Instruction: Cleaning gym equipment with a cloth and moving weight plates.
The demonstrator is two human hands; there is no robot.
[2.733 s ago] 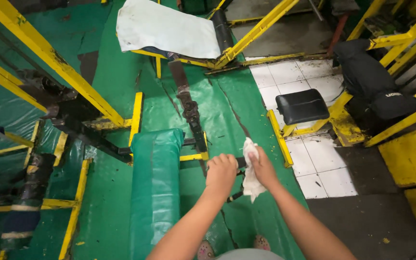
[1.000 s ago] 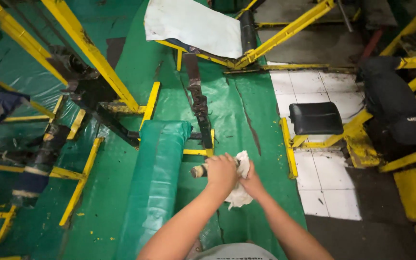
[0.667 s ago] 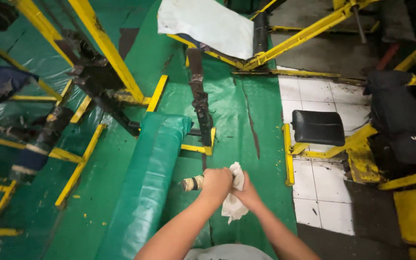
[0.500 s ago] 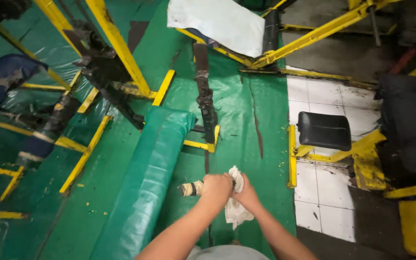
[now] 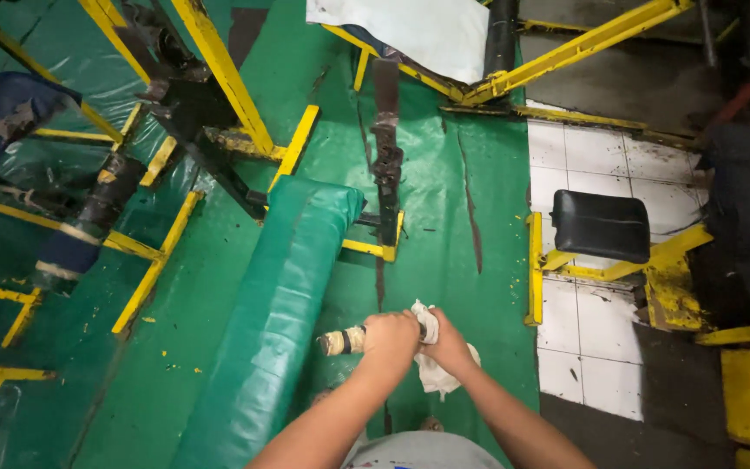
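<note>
My left hand (image 5: pixel 391 336) is closed around a horizontal bar handle (image 5: pixel 340 340) whose taped, whitish end sticks out to the left. My right hand (image 5: pixel 447 344) sits just right of it, gripping a crumpled white rag (image 5: pixel 434 372) pressed against the same bar; part of the rag hangs below my fingers. Both hands touch each other over the bar, above green plastic sheeting.
A long pad wrapped in green plastic (image 5: pixel 273 321) runs beside my left arm. Yellow steel frames (image 5: pixel 219 74) and a dark greasy rail (image 5: pixel 387 156) stand ahead. A black seat pad (image 5: pixel 601 226) on a yellow frame sits right, over white floor tiles (image 5: pixel 596 326). A white cloth (image 5: pixel 417 30) lies at the top.
The view shifted so the scene slid right and down. My hands stayed on the bar, the left gripping, the right working the rag slightly lower and rightward along it.
</note>
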